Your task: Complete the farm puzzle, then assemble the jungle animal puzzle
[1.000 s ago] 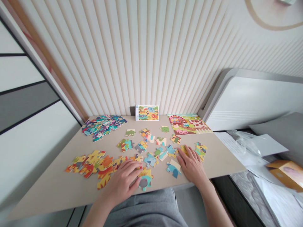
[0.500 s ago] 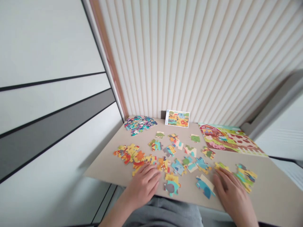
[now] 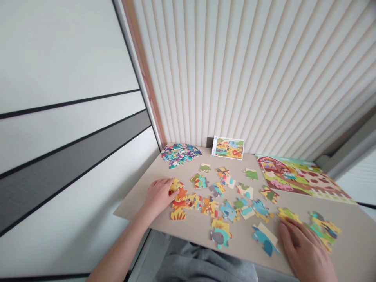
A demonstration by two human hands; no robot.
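My left hand (image 3: 160, 195) lies over a cluster of yellow-orange puzzle pieces (image 3: 178, 183) at the table's left, its fingers bent around them and the thumb near an orange lion piece (image 3: 182, 192). Part of that cluster is covered by the hand. To its right runs a joined row of yellow animal pieces (image 3: 193, 201). My right hand (image 3: 307, 246) rests on the table, fingers loosely stretched, with the fingertips against a yellow-green piece (image 3: 288, 214). Left of it lies a blue elephant piece (image 3: 264, 239); on its other side are joined green-yellow pieces (image 3: 324, 228).
Several loose pieces, such as a blue one (image 3: 230, 211) and a green one (image 3: 251, 174), are spread mid-table. A picture card (image 3: 228, 148) leans at the back. A purple-teal pile of pieces (image 3: 180, 153) sits back left, a farm puzzle (image 3: 302, 176) back right.
My left hand has moved left and away from the table's front, onto the yellow-orange cluster. My right hand stays by the yellow-green piece. The whole view has shifted slightly.
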